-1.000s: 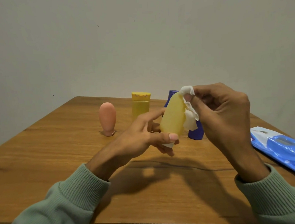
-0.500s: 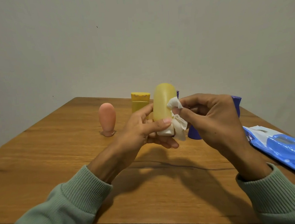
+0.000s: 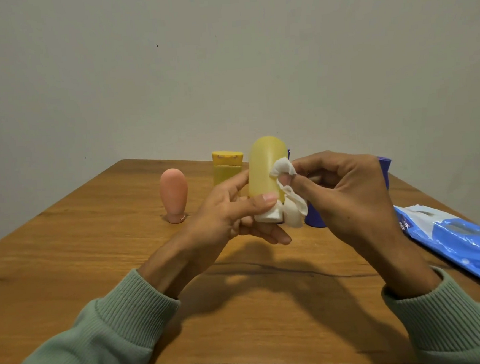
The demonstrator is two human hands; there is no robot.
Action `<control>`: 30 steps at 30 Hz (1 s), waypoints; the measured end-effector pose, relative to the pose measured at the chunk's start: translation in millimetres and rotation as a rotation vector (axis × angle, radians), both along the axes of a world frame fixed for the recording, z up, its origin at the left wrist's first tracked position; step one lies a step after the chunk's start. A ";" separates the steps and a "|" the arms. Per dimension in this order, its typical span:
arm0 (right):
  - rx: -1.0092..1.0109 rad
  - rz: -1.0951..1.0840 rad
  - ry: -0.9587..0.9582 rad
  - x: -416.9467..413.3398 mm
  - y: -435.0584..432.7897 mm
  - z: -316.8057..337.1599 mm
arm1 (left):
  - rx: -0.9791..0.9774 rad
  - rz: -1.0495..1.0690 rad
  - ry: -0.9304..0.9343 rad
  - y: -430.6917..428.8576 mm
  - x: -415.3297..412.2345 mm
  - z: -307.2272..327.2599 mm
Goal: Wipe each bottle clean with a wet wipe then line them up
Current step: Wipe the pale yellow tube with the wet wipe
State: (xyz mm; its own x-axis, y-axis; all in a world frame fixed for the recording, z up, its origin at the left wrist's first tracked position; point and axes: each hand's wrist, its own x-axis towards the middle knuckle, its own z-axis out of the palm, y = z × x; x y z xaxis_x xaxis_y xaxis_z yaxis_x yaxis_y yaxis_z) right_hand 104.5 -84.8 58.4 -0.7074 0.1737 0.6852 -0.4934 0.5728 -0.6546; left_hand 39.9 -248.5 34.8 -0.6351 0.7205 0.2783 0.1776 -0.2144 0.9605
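Head camera up, and I've got both hands raised over the table (image 3: 95, 250), close together in the middle of the shot. The left hand (image 3: 229, 211) grips the pale bottle (image 3: 263, 168) low down, thumb laid across its front and fingers curled behind, so the bottle is held upright off the wood with its rounded end on top. The right hand (image 3: 345, 190) is right against it, thumb and forefinger pinching a crumpled white wipe (image 3: 291, 209) onto the bottle's right flank; the loose end of the wipe hangs by the bottle's foot, touching the left thumb tip. Something white shows under that thumb, and I can't tell whether it's a cap or more wipe. Behind the hands, a pink bottle (image 3: 174, 195) stands alone to the left. A yellow tube (image 3: 227, 168) stands just right of it, partly hidden by the left fingers. A blue bottle (image 3: 316, 219) is mostly covered by the right hand, with blue showing below the wipe and past the knuckles. Far right, a blue and white pack (image 3: 462, 244) lies flat at the table edge, well apart from the bottles. Green ribbed sleeves (image 3: 116, 335) fill the bottom corners.
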 end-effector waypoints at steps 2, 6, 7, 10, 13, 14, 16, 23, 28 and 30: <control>-0.013 -0.018 0.027 0.2 -0.2 0.3 | 0.017 0.002 -0.006 0.6 1.1 0.4; 0.005 0.040 -0.025 0.1 -2.1 -1.2 | 0.091 0.073 -0.038 3.4 0.0 -0.9; 0.016 0.070 -0.042 -0.3 -2.4 -2.0 | 0.106 0.087 -0.053 3.4 -0.3 -1.3; 0.049 0.099 -0.036 -0.7 -2.2 -3.8 | 0.106 0.099 -0.070 3.6 -1.0 -1.6; 0.087 0.069 0.027 -1.5 -2.0 -5.5 | 0.038 0.074 -0.020 1.3 -0.7 0.9; 0.102 0.058 0.035 -2.2 -1.6 -6.2 | 0.006 0.064 0.002 0.5 -0.2 1.7; 0.129 0.035 0.025 -3.9 -0.2 -7.8 | -0.053 0.056 0.042 0.1 0.9 2.0; 0.202 0.001 -0.007 -8.2 1.0 -11.1 | -0.123 0.101 0.096 2.4 1.4 -1.2; 0.218 0.042 -0.006 -5.7 2.0 -6.1 | -0.064 0.105 0.003 0.3 1.1 1.5; 0.220 0.058 -0.021 -5.3 3.5 -5.0 | -0.068 0.094 -0.001 1.6 1.9 0.5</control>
